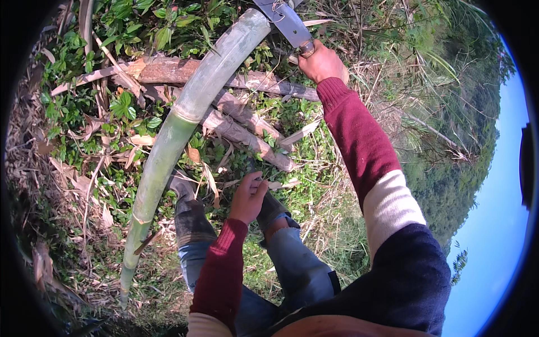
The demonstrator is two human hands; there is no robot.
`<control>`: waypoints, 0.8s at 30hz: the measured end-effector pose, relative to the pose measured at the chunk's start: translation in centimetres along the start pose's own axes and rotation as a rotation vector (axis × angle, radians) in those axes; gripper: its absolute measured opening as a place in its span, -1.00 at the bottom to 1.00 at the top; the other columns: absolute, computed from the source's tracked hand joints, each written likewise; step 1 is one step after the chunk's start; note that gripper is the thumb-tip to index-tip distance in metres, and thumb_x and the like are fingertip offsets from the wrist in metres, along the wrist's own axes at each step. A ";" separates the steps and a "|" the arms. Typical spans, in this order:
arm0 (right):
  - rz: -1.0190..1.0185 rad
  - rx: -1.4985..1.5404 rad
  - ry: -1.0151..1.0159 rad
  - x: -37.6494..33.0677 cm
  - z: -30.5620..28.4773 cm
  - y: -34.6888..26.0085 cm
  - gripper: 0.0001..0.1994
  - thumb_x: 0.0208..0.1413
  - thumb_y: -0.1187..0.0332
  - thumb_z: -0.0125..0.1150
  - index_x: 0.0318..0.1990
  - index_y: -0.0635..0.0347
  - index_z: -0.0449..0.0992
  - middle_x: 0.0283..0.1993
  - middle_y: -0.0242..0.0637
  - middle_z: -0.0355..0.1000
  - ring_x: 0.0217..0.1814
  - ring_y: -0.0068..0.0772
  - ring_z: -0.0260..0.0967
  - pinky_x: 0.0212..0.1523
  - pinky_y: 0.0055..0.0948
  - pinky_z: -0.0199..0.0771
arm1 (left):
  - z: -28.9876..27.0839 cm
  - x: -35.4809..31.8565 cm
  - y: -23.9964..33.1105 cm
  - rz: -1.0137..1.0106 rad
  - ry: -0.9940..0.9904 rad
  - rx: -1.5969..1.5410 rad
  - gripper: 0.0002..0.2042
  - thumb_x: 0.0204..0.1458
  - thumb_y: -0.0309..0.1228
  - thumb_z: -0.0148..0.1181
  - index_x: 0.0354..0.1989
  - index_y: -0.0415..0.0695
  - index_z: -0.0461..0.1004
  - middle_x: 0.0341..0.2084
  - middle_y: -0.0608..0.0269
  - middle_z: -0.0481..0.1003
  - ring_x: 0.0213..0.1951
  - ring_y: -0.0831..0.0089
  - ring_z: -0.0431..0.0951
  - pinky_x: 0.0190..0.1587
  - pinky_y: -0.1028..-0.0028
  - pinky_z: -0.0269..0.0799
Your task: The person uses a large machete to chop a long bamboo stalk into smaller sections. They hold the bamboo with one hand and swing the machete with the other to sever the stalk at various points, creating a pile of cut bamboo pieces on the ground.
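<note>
My right hand (324, 63) is closed round the handle of a machete (290, 27) at the top of the view. Its broad grey blade slants up and left, right beside the upper end of a thick bamboo pole (182, 116). Whether blade and bamboo touch, I cannot tell. The pole curves from the top middle to the lower left, grey-green with pale rings at its joints. Lower down, my left hand (249, 197) hangs in front of my legs, fingers curled in, with nothing visible in it. It is apart from the pole.
Rough logs (247, 126) lie crossed on the ground, one passing behind the bamboo. My dark boots (191, 216) stand among dry leaves and low green plants (126, 106). Tall grass and a wooded slope (466, 163) rise on the right.
</note>
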State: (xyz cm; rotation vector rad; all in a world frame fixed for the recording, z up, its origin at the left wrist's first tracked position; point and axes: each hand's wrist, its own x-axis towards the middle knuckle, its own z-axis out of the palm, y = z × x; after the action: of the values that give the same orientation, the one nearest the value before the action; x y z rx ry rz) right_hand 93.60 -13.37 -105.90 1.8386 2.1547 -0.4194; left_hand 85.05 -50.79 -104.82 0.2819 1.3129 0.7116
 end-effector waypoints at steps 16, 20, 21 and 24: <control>-0.374 -0.134 -0.169 -5.1 1.7 -6.6 -0.57 -0.09 0.07 0.33 -0.15 0.16 0.48 -0.39 0.08 0.55 -0.27 0.14 0.56 -0.17 0.01 0.56 | -0.3 0.8 0.3 -0.004 -0.028 -0.111 -0.58 0.23 -0.20 0.18 0.16 -0.20 0.38 -0.16 0.00 0.55 -0.12 0.27 0.60 -0.07 0.37 0.49; -0.622 -0.320 -0.165 -3.9 2.9 -4.2 -0.62 -0.06 0.09 0.32 -0.17 0.14 0.48 -0.36 0.02 0.57 -0.28 0.05 0.58 -0.24 -0.07 0.58 | -1.3 1.5 0.1 0.024 0.006 -0.136 -0.59 0.23 -0.21 0.17 0.14 -0.21 0.39 -0.18 0.02 0.56 -0.14 0.29 0.61 -0.06 0.38 0.50; -0.507 -0.308 -0.096 -2.2 2.3 -2.3 -0.62 -0.06 0.09 0.33 -0.17 0.14 0.49 -0.34 0.00 0.58 -0.26 0.02 0.59 -0.22 -0.10 0.59 | -1.5 1.3 0.0 0.038 0.012 -0.144 -0.59 0.23 -0.21 0.17 0.14 -0.22 0.40 -0.18 0.02 0.57 -0.15 0.29 0.61 -0.06 0.38 0.50; -0.011 -0.087 0.051 0.8 -0.1 -1.4 -0.58 -0.06 0.06 0.33 -0.12 0.16 0.52 -0.28 0.00 0.59 -0.18 0.02 0.59 -0.10 -0.10 0.59 | -2.3 0.7 -0.6 0.032 0.020 -0.128 -0.61 0.24 -0.22 0.17 0.12 -0.23 0.42 -0.19 0.04 0.57 -0.15 0.31 0.61 -0.06 0.39 0.49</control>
State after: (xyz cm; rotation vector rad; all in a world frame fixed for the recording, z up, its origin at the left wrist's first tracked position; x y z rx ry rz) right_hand 92.12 -12.81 -106.03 1.8098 2.1812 -0.2795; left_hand 83.12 -51.27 -106.29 0.1924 1.2783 0.8237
